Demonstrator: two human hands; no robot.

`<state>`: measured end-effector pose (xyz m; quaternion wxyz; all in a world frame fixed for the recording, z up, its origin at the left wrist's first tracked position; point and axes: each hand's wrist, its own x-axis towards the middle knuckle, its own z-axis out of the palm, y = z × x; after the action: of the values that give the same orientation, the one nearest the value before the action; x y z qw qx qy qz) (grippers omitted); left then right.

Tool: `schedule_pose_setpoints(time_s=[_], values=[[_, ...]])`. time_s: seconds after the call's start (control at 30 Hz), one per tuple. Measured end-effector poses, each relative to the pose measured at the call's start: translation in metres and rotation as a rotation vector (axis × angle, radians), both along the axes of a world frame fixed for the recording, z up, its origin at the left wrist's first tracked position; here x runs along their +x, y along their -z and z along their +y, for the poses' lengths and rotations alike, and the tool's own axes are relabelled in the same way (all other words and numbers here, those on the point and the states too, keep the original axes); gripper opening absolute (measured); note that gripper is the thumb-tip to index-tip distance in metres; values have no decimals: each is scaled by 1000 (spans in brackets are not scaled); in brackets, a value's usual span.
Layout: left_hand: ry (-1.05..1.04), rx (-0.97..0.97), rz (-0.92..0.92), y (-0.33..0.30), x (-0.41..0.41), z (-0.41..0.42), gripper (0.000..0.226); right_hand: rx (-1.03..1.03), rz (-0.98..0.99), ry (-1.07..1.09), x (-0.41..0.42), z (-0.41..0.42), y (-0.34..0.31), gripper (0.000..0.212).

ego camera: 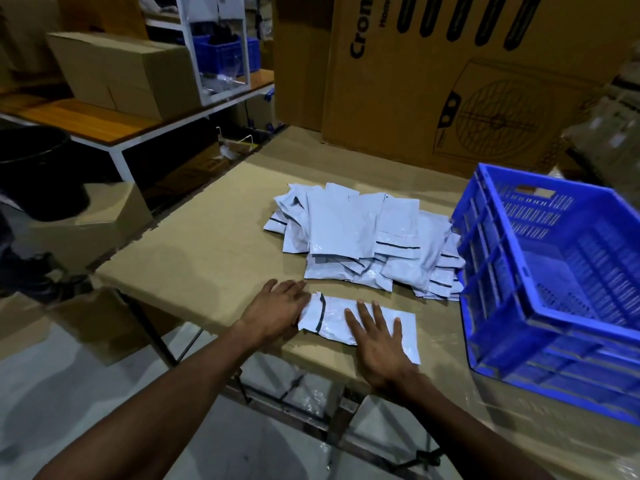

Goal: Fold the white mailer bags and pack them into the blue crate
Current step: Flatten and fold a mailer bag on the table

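One white mailer bag [332, 320] lies flat near the front edge of the cardboard-covered table [194, 251]. My right hand [377, 344] presses on it, palm down, fingers spread. My left hand [277, 310] holds the bag's left end, where a dark strip shows and the end curls up. Behind lies a loose pile of white mailer bags [360, 237]. The blue crate [554, 282] stands at the right, tilted, and looks empty inside.
A tall printed cardboard box [450, 74] stands behind the table. At the left are a wooden bench [86, 123] with a brown carton [117, 71] and a white frame holding a blue basket [225, 53]. A black bin [38, 168] stands on the floor.
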<state>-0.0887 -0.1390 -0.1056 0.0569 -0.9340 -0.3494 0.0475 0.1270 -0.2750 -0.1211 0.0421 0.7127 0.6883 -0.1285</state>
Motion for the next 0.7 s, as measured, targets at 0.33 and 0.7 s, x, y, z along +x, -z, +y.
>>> schedule_pose_setpoints(time_s=[0.33, 0.7], values=[[-26, -91, -310, 21, 88, -48, 57, 214, 125, 90, 25, 4, 3, 88], [-112, -143, -266, 43, 88, -60, 74, 440, 28, 48, 30, -6, 32, 54]])
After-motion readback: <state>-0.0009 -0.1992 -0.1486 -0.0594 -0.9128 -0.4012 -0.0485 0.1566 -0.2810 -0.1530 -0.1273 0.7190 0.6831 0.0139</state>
